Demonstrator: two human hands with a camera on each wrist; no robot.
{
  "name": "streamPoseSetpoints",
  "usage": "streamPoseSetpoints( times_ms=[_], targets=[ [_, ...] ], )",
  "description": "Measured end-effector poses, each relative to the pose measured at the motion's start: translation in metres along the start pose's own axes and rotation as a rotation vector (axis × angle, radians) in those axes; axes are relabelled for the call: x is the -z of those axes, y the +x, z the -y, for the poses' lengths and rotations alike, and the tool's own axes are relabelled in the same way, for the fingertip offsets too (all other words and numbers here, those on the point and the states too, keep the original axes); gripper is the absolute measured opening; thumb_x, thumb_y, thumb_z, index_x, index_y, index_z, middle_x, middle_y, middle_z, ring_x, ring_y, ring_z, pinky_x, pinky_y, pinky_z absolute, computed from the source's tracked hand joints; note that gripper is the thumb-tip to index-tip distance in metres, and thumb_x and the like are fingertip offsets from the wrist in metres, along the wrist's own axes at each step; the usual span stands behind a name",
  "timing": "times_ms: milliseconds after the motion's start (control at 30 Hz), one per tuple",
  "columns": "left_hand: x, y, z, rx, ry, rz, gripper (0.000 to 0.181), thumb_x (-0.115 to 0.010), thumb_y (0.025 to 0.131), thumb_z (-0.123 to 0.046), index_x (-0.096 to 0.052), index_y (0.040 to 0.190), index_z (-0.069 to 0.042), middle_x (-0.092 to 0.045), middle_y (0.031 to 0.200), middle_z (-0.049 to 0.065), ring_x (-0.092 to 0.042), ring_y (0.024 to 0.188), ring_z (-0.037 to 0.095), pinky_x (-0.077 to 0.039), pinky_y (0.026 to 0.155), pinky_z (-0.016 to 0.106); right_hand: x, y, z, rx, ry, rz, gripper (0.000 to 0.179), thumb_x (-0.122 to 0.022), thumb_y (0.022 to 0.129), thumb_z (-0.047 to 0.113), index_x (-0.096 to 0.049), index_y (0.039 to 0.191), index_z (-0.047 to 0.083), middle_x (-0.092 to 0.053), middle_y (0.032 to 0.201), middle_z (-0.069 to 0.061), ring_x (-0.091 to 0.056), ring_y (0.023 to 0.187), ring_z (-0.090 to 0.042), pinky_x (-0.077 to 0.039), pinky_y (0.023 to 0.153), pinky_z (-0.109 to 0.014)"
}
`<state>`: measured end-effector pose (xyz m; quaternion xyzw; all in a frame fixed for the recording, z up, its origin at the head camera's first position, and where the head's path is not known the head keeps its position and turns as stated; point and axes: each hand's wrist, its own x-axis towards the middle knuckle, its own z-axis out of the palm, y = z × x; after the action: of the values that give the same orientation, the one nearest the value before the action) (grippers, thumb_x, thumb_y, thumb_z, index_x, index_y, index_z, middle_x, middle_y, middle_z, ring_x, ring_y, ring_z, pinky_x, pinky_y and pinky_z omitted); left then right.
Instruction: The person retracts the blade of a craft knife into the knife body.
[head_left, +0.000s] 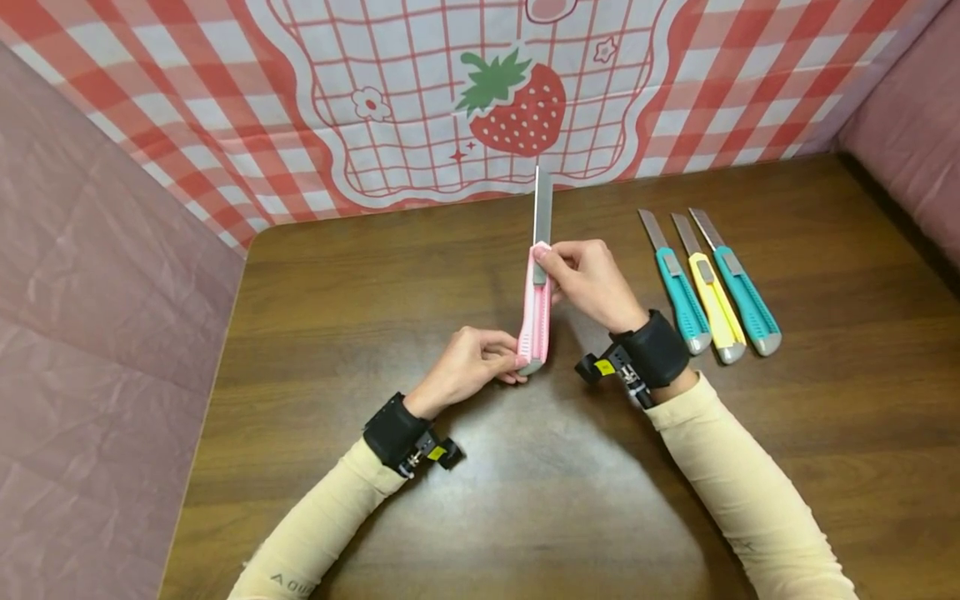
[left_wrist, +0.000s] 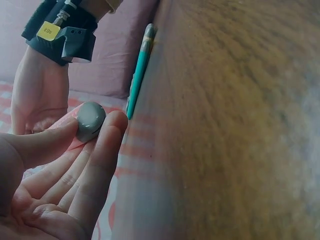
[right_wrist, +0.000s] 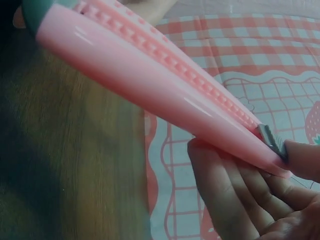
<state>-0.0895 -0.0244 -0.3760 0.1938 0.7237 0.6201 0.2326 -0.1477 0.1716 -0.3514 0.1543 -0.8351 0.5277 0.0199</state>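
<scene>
A pink utility knife (head_left: 534,321) is held up off the table with its blade (head_left: 543,204) extended away from me. My left hand (head_left: 474,364) pinches its grey end cap (left_wrist: 90,121) between thumb and fingers. Near the blade end, my right hand (head_left: 590,279) grips the body, its thumb at the grey slider (right_wrist: 271,140). The ridged slot along the pink body (right_wrist: 165,85) faces up in the right wrist view. Part of the body is hidden behind my left fingers in the left wrist view.
To the right lie two teal utility knives (head_left: 682,300) and a yellow utility knife (head_left: 716,308), blades out and pointing away. They rest on a brown wooden table (head_left: 337,283). A checked strawberry cloth (head_left: 420,100) hangs behind the far edge.
</scene>
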Motion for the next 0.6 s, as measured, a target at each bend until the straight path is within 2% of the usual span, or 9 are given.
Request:
streamPoseSetpoints(
  times_ms=[100, 233, 333, 467, 600],
  targets=[
    [-0.001, 0.000, 0.000, 0.009, -0.013, -0.008, 0.013, -0.061, 0.085, 0.007, -0.061, 0.095, 0.016, -0.066, 0.084, 0.031, -0.064, 0.073, 0.036, -0.056, 0.068, 0.055, 0.000, 0.000, -0.001, 0.026, -0.045, -0.016, 0.030, -0.052, 0.096, 0.025, -0.067, 0.082, 0.003, -0.060, 0.063, -0.014, -0.055, 0.054, -0.029, -0.043, 0.041, -0.017],
    [-0.002, -0.001, 0.000, 0.019, -0.017, -0.017, 0.014, -0.060, 0.085, 0.007, -0.061, 0.096, 0.016, -0.065, 0.086, 0.031, -0.064, 0.074, 0.037, -0.055, 0.070, 0.056, 0.000, 0.001, -0.002, 0.041, -0.053, -0.016, 0.029, -0.054, 0.095, 0.023, -0.067, 0.080, 0.003, -0.060, 0.063, -0.013, -0.055, 0.054, -0.028, -0.043, 0.043, -0.017],
    [-0.002, 0.002, 0.009, 0.017, -0.015, -0.026, 0.015, -0.061, 0.085, 0.006, -0.062, 0.097, 0.015, -0.066, 0.087, 0.030, -0.064, 0.074, 0.037, -0.055, 0.070, 0.056, 0.001, 0.001, -0.003, 0.041, -0.052, -0.019, 0.027, -0.055, 0.095, 0.021, -0.067, 0.080, 0.002, -0.061, 0.064, -0.010, -0.056, 0.055, -0.027, -0.044, 0.043, -0.017],
    [-0.002, 0.006, 0.024, 0.018, -0.020, -0.038, 0.015, -0.063, 0.085, 0.003, -0.063, 0.098, 0.011, -0.067, 0.086, 0.027, -0.065, 0.072, 0.033, -0.057, 0.068, 0.053, 0.001, 0.002, -0.003, 0.035, -0.067, -0.018, 0.026, -0.056, 0.094, 0.018, -0.068, 0.081, 0.000, -0.061, 0.063, -0.011, -0.054, 0.053, -0.019, -0.043, 0.043, -0.015],
    [-0.002, 0.008, 0.030, 0.018, -0.019, -0.044, 0.015, -0.064, 0.085, 0.002, -0.064, 0.098, 0.009, -0.068, 0.085, 0.023, -0.066, 0.070, 0.028, -0.059, 0.065, 0.046, 0.000, 0.000, 0.002, 0.032, -0.073, -0.012, 0.022, -0.056, 0.093, 0.011, -0.067, 0.080, -0.003, -0.060, 0.064, -0.014, -0.050, 0.052, -0.011, -0.040, 0.043, -0.014]
  ],
)
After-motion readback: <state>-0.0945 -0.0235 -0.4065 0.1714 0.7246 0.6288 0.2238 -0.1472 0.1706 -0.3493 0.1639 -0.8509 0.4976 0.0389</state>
